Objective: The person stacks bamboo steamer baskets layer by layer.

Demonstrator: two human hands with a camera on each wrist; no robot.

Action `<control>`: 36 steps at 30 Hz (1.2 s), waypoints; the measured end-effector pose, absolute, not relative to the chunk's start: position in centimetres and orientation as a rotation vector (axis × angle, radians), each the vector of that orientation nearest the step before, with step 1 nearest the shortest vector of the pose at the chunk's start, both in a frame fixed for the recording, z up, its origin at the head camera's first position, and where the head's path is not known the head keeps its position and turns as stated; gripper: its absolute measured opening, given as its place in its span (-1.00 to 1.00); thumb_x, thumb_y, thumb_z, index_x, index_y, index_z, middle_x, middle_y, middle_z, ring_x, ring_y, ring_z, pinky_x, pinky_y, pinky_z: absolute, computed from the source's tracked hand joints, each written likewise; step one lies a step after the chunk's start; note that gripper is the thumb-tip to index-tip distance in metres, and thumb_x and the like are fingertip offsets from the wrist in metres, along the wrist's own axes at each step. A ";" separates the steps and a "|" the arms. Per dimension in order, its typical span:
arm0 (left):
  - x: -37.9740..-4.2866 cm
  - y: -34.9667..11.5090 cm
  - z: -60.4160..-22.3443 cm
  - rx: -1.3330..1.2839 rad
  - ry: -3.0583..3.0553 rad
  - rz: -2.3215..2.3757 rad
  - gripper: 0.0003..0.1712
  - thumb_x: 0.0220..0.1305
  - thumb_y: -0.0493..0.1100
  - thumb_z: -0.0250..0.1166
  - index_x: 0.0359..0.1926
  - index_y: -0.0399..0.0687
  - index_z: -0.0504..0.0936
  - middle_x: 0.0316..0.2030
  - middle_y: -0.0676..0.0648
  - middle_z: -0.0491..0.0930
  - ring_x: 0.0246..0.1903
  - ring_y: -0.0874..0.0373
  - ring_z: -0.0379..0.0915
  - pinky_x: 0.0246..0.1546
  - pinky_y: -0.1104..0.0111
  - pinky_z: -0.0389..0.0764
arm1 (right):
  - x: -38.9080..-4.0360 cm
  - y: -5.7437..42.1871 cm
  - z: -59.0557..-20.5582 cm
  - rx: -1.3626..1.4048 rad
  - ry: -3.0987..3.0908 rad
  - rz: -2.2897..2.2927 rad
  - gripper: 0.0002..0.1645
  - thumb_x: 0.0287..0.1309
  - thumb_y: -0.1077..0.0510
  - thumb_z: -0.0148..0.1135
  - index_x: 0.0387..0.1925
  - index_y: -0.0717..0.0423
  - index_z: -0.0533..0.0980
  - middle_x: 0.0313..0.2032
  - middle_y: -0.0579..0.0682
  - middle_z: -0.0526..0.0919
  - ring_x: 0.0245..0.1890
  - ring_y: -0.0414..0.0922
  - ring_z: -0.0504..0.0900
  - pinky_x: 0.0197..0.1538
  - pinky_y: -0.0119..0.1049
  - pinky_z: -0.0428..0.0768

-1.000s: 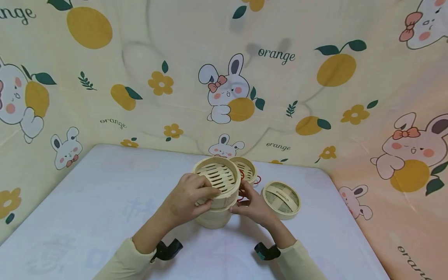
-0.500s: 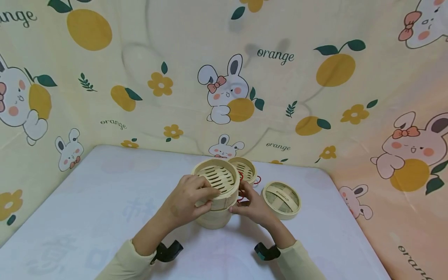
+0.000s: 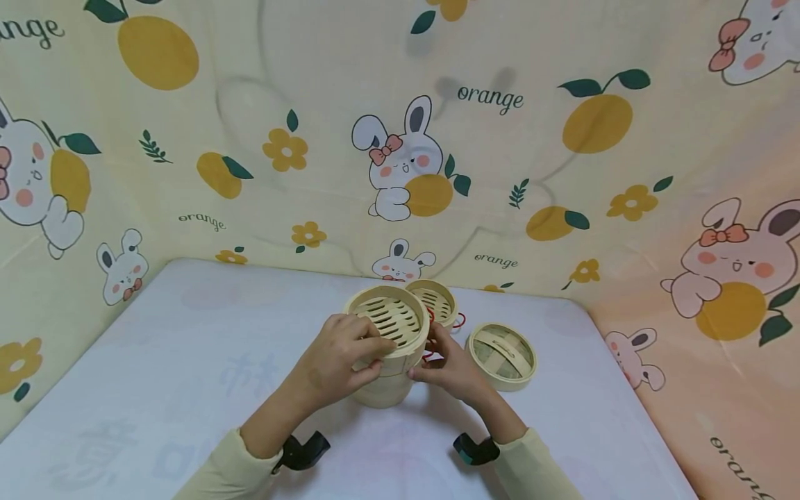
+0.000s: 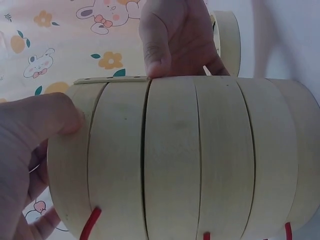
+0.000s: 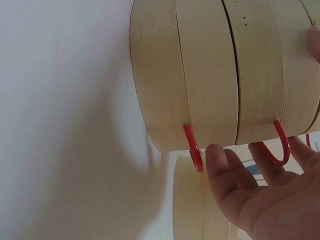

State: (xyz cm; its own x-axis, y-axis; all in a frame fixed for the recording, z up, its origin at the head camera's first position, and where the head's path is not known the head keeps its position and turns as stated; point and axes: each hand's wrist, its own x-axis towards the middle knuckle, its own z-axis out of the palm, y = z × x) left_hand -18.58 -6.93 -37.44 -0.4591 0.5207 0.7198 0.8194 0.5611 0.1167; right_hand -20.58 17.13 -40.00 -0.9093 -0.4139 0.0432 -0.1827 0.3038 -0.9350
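The gap that was seen under the top steamer tier (image 3: pixel 395 316) has been closed: the slatted bamboo ring has been lowered a little and is now seated on the lower steamer stack (image 3: pixel 382 397), so this layer is judged to be nearly settled. Its near rim is pinched between thumb and fingers by the left hand (image 3: pixel 340 357). The stack's other side is cupped about the seam by the right hand (image 3: pixel 453 364), beside a red loop (image 5: pixel 286 147); how firmly cannot be told. A separate slatted tier (image 3: pixel 433 298) and a bamboo lid (image 3: pixel 503 354) are left untouched on the table (image 3: pixel 187 389).
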 end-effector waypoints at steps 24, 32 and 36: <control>-17.8 -7.4 -37.5 -1.000 -2.134 -0.818 -0.62 -0.05 -0.17 0.41 -0.10 0.02 0.68 -0.17 0.05 0.58 -0.13 0.16 0.49 -0.12 0.31 0.53 | -21.1 20.0 -41.8 -0.688 2.944 -1.127 -0.14 -0.07 0.01 0.41 0.31 -0.07 0.30 0.18 0.01 0.49 0.15 0.05 0.50 0.06 0.05 0.52; -18.0 -8.4 -38.0 -0.728 -2.152 -1.120 -0.36 -0.13 -0.12 0.44 0.08 -0.08 0.56 0.02 -0.06 0.47 0.07 0.04 0.32 0.00 0.13 0.45 | -23.2 22.0 -41.0 -0.836 3.322 -0.571 -0.46 -0.15 0.07 0.34 0.00 0.00 0.56 -0.10 -0.02 0.63 -0.10 -0.02 0.59 -0.10 -0.08 0.57; -18.4 -8.2 -38.4 -0.644 -2.206 -1.223 -0.13 -0.20 -0.05 0.47 0.24 -0.07 0.41 0.14 -0.11 0.37 0.17 0.00 0.26 0.06 0.03 0.40 | -25.1 22.0 -41.2 -0.916 3.302 -0.482 -0.55 -0.11 0.11 0.29 -0.06 -0.01 0.59 -0.16 -0.02 0.64 -0.13 -0.04 0.59 -0.10 -0.09 0.58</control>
State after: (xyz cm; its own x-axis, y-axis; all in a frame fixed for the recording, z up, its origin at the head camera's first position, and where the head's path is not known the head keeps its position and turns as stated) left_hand -18.39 -8.25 -38.43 -0.7447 0.1489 0.6506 0.6306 0.4761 0.6129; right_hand -25.07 21.99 -41.16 -0.8129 -0.4488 0.3713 -0.5362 0.8255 -0.1762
